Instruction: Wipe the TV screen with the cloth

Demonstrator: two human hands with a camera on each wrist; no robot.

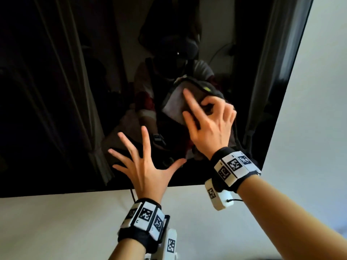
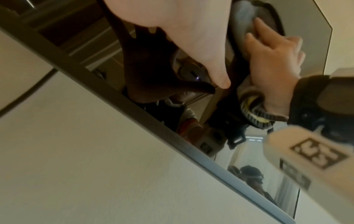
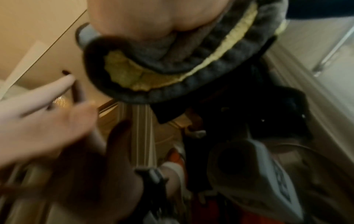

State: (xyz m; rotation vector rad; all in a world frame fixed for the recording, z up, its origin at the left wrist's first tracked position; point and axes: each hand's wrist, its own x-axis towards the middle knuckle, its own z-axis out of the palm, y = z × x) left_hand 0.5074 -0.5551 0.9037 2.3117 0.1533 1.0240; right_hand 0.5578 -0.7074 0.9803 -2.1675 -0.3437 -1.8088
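Wiping near the TV's lower right corner

Right hand [image 1: 210,124] presses the cloth [image 1: 174,104], partly bunched in curled fingers, on the screen [image 1: 56,91]; left hand [image 1: 144,166] rests splayed beside it. Cloth looks soft, limp; glass likely fragile.

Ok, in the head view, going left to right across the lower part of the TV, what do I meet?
Dark TV screen with curtain reflections → left hand, fingers spread on the glass → right hand pressing the cloth to the screen → TV's right edge → white wall.
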